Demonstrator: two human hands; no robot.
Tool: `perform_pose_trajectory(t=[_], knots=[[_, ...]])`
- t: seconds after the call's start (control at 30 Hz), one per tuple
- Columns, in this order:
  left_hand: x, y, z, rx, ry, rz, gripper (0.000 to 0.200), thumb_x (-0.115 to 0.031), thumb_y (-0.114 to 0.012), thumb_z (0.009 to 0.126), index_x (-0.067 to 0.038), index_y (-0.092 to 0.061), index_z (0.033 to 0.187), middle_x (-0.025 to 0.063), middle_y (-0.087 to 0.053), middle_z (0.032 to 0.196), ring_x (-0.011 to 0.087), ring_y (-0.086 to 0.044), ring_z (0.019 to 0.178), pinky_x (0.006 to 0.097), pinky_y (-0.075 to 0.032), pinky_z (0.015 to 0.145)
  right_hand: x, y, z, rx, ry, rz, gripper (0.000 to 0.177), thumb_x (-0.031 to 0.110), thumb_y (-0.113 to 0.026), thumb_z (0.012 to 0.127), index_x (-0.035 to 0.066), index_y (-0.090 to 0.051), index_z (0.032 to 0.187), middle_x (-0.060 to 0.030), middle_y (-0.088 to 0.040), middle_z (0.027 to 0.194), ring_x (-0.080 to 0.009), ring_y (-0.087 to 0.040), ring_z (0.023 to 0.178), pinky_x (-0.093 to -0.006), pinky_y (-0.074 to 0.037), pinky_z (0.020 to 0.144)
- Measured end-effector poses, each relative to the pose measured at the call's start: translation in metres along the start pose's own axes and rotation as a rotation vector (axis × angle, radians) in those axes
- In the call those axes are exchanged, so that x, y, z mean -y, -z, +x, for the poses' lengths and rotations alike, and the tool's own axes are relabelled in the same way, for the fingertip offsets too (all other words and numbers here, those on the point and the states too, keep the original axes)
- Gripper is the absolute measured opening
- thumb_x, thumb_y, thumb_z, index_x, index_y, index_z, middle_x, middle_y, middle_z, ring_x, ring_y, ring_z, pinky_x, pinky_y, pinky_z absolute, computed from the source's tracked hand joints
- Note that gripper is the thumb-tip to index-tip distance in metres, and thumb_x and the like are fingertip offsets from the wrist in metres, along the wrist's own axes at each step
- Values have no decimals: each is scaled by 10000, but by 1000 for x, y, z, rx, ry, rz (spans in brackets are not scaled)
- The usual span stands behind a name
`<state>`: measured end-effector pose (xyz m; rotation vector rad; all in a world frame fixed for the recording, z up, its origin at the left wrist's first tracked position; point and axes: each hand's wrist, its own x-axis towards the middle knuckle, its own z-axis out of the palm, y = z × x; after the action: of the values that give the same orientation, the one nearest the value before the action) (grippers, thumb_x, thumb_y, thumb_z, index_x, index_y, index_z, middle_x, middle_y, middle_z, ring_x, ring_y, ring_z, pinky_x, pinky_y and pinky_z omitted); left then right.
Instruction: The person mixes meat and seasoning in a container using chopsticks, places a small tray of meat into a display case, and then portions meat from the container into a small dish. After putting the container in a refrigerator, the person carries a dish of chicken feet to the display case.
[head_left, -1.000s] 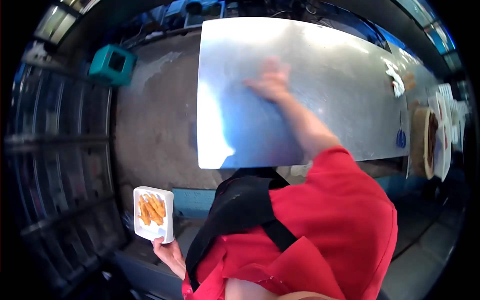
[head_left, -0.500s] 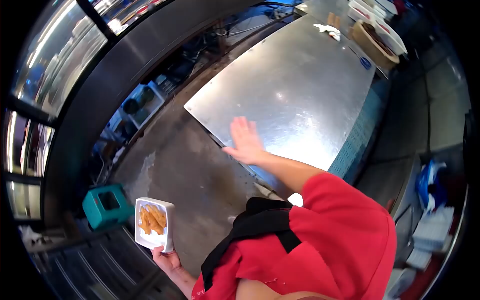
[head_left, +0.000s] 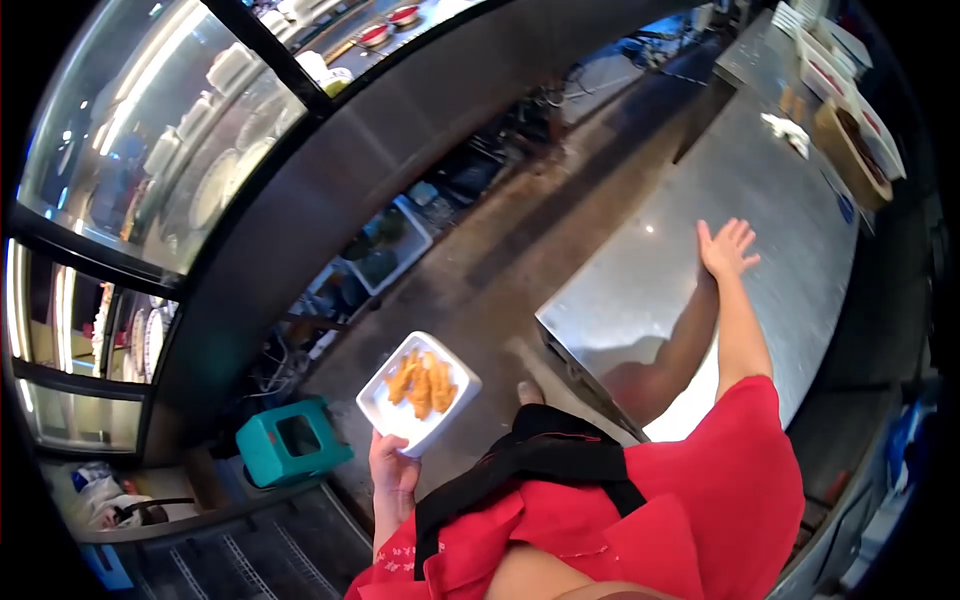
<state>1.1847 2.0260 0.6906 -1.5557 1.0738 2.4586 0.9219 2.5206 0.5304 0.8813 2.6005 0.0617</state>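
Note:
My left hand (head_left: pixel 392 468) grips the near edge of a white square dish (head_left: pixel 383 421), its thumb over the rim. Several golden-brown fried pieces (head_left: pixel 422 385) lie in the dish, which I hold out over the floor. Over on the right, my right hand (head_left: pixel 728 250) is spread, fingers apart and holding nothing, at the shiny metal table (head_left: pixel 640 270). Whether its palm touches the surface I cannot tell.
A teal stool (head_left: pixel 290 442) stands on the floor at lower left, by a dark slatted surface (head_left: pixel 230 550). Glass display cases (head_left: pixel 150 130) line the left. At the table's far end are a crumpled white cloth (head_left: pixel 787 133), a brown container (head_left: pixel 850 155) and white trays (head_left: pixel 822 75).
The view has swung, so the table sits further right. The dish is raised and turned. My right hand has moved further over the table, away from its near left corner.

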Motion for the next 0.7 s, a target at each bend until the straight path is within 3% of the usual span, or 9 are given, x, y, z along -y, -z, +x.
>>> perform_pose_trajectory(t=[0.03, 0.13, 0.23, 0.4, 0.5, 0.67, 0.7], knots=[[-12, -12, 15, 9, -1, 14, 715, 78, -458, 575, -45, -363, 1273, 128, -501, 1197, 296, -518, 1084, 411, -448, 908, 37, -7, 12, 2, 86, -38, 898, 651, -365, 814, 10, -144, 1403, -160, -85, 1480, -306, -32, 1373, -594, -37, 1041], [-41, -46, 59, 37, 4, 41, 686, 82, -458, 563, -31, -389, 1236, 125, -514, 1171, 293, -517, 1074, 400, -426, 919, 103, 22, 2, 57, 47, -17, 891, 641, -363, 817, 7, -143, 1403, -159, -75, 1482, -306, -16, 1373, -578, -27, 1050], [-66, -74, 110, 58, 25, 58, 679, 80, -454, 555, -22, -396, 1223, 127, -515, 1165, 296, -517, 1074, 400, -417, 926, 105, 16, 2, 33, 47, 0, 879, 617, -397, 818, 5, -153, 1400, -161, -80, 1481, -304, -19, 1373, -569, -25, 1053], [-97, -123, 225, 289, 183, 195, 682, 63, -444, 566, -9, -377, 1240, 144, -501, 1205, 303, -510, 1106, 425, -400, 964, 110, 11, 8, 12, 18, -8, 867, 584, -428, 824, -8, -156, 1396, -163, -83, 1480, -297, -34, 1373, -520, -33, 1074], [-115, -164, 293, 360, 292, 295, 677, 69, -454, 552, -35, -401, 1219, 123, -527, 1157, 285, -519, 1084, 398, -417, 931, 111, -1, 8, 3, -25, 4, 864, 563, -427, 834, -38, -145, 1387, -176, -85, 1475, -301, -38, 1372, -460, -41, 1092], [-128, -223, 395, 548, 335, 487, 619, 61, -476, 556, -11, -444, 1170, 115, -545, 1132, 261, -540, 1046, 367, -434, 883, 145, -9, -44, 51, -114, 4, 830, 493, -454, 854, -60, -125, 1380, -216, -75, 1464, -336, -27, 1366, -479, -48, 1089], [-131, -244, 406, 571, 364, 454, 596, 69, -472, 540, 5, -469, 1133, 104, -560, 1069, 235, -553, 991, 319, -436, 836, 151, -13, -61, 48, -103, 17, 831, 473, -473, 851, -61, -118, 1380, -217, -72, 1463, -341, -29, 1365, -480, -51, 1089]])
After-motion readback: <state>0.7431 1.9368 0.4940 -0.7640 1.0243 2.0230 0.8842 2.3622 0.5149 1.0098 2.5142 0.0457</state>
